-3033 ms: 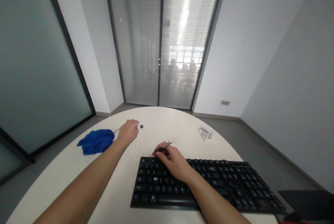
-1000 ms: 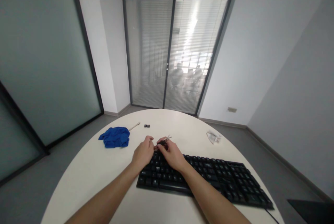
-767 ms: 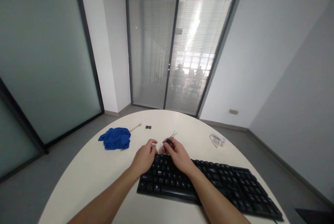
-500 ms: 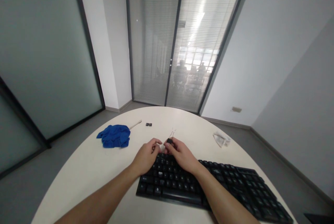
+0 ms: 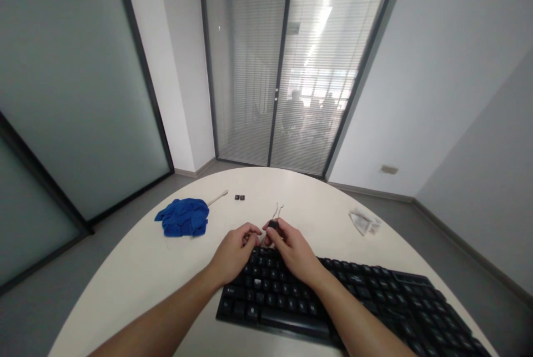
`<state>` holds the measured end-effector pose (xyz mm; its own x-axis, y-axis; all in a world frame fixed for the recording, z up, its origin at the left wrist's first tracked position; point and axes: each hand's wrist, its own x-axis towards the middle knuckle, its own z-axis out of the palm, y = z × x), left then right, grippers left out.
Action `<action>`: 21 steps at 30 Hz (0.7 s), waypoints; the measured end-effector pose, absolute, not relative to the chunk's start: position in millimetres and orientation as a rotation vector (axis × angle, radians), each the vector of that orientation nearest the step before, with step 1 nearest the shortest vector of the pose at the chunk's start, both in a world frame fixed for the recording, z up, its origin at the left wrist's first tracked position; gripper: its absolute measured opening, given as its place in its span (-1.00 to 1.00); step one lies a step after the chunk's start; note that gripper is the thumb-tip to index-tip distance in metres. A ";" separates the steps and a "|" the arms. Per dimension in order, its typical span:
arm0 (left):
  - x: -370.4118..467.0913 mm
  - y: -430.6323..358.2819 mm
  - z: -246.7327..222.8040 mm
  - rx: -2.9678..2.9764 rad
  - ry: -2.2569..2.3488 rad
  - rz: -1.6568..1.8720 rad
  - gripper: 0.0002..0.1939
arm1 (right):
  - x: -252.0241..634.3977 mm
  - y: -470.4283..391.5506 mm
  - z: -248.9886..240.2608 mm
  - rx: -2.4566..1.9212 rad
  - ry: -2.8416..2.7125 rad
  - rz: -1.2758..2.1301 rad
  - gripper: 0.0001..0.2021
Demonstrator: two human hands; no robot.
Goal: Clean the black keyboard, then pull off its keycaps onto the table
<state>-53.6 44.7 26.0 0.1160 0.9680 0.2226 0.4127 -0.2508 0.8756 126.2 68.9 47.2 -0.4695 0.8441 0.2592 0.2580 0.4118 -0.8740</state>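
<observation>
One small dark piece [image 5: 273, 224] was pinched in the right hand [image 5: 293, 246], near the far edge of the keyboard [image 5: 295, 321], with thin wire prongs [image 5: 275, 210] seen beyond it. The left hand [image 5: 233, 251] was held curled close beside; whether anything was gripped in it could not be told. If the pinch were loosened, the piece could be dropped onto the keyboard; if pressed carelessly, the prongs could be bent. Two keycaps [image 5: 239, 197], set side by side on the desk [image 5: 287, 182], might be scattered by a stray forearm. To the left a blue cloth [image 5: 183, 217] was bunched beside a pale stick [image 5: 218, 197]; to the right a white packet [image 5: 364, 221] was left crumpled. Beyond, the room was closed by glass doors [image 5: 245, 68] with blinds.
</observation>
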 end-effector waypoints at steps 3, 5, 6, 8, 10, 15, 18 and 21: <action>-53.4 45.3 25.1 1.744 1.335 1.087 -0.78 | 126.2 67.1 48.3 -0.946 -2.028 1.002 -0.74; -53.6 46.2 23.6 1.748 1.328 1.091 -0.77 | 126.1 65.5 49.3 -0.942 -2.076 0.986 -0.74; -53.7 46.6 22.9 1.751 1.331 1.094 -0.77 | 126.0 64.8 49.6 -0.937 -2.086 0.986 -0.74; -54.1 47.1 21.9 1.751 1.349 1.099 -0.77 | 126.1 64.4 49.8 -0.925 -2.090 0.994 -0.75; -54.1 46.9 22.3 1.744 1.357 1.100 -0.78 | 126.7 65.8 49.1 -0.913 -2.084 1.001 -0.75; -52.3 44.3 26.5 1.760 1.270 1.109 -0.84 | 128.8 73.6 44.7 -0.969 -1.962 1.029 -0.73; -52.3 43.5 27.6 1.811 1.202 1.075 -0.85 | 129.3 76.1 42.8 -1.013 -1.927 1.048 -0.74; -53.9 43.4 27.6 1.856 1.184 1.024 -0.81 | 129.2 74.2 44.0 -0.991 -1.937 1.036 -0.74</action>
